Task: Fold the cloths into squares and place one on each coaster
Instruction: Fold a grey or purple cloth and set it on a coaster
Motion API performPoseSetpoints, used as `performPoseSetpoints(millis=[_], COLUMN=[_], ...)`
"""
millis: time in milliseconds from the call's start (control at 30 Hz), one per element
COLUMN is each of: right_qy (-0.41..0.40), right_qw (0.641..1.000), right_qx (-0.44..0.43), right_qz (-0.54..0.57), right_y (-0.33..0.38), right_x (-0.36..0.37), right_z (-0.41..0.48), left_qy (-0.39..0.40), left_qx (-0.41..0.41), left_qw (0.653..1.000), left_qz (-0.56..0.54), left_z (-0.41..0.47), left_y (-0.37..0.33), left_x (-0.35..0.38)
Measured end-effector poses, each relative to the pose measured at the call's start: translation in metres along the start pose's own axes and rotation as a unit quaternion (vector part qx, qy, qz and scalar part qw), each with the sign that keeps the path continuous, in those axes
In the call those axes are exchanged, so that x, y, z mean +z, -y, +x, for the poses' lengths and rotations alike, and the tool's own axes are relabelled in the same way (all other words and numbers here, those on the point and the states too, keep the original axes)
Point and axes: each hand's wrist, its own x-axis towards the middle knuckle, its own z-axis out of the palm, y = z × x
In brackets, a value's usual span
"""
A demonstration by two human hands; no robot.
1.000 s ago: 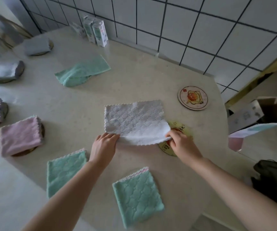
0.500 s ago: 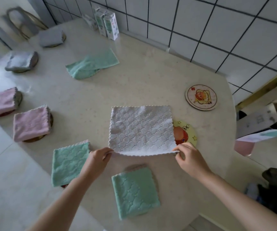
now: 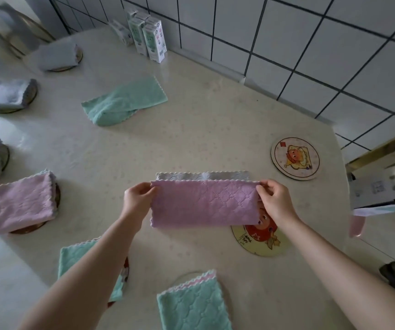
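Lilac-pink quilted cloth [image 3: 203, 203] is held up at frame centre over the bench [image 3: 191, 129]. It is folded lengthwise, so a strip of its pale grey side shows along the top edge. Its left corner is pinched by the left hand [image 3: 137, 198], with thumb and fingers [image 3: 144, 186] pressed together on the hem. Its right corner is pinched the same way by the right hand [image 3: 276, 202]. The cloth's lower right end overlaps a red-figure coaster [image 3: 260, 241]; small writing near its rim is seen but not legible. A bare cartoon coaster [image 3: 295, 158] lies at right centre, with a red square mark that is unreadable. An unfolded green cloth [image 3: 125, 101] is seen upper left of centre. Folded cloths are set on coasters: grey cloths [image 3: 56, 55] upper left, pink cloths [image 3: 24, 201] at left, green folded cloths [image 3: 191, 306] along the bottom. Cartons [image 3: 153, 41] are stood at the tiled wall [image 3: 310, 44], top centre, with labels too blurred to read.
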Motion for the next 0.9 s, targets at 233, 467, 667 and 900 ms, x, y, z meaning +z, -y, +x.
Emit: performPoseSetpoints(millis=[233, 467, 667, 900], right_qy=[-0.008, -0.034, -0.046, -0.038], right_qw=[0.999, 0.996, 0.992, 0.984], right_qx=[0.032, 0.044, 0.052, 0.030], right_qz=[-0.035, -0.073, -0.104, -0.171], right_y=[-0.008, -0.013, -0.011, -0.001], right_x=[0.018, 0.024, 0.028, 0.030], right_z=[0.043, 0.058, 0.065, 0.067], left_qy=[-0.011, -0.023, -0.047, -0.062], left_qx=[0.001, 0.004, 0.010, 0.001], left_qw=[0.999, 0.998, 0.996, 0.989], left_qz=[0.033, 0.057, 0.070, 0.135], left_z=[0.038, 0.049, 0.047, 0.050], left_y=[-0.005, 0.002, 0.004, -0.006], left_x=[0.015, 0.018, 0.019, 0.024])
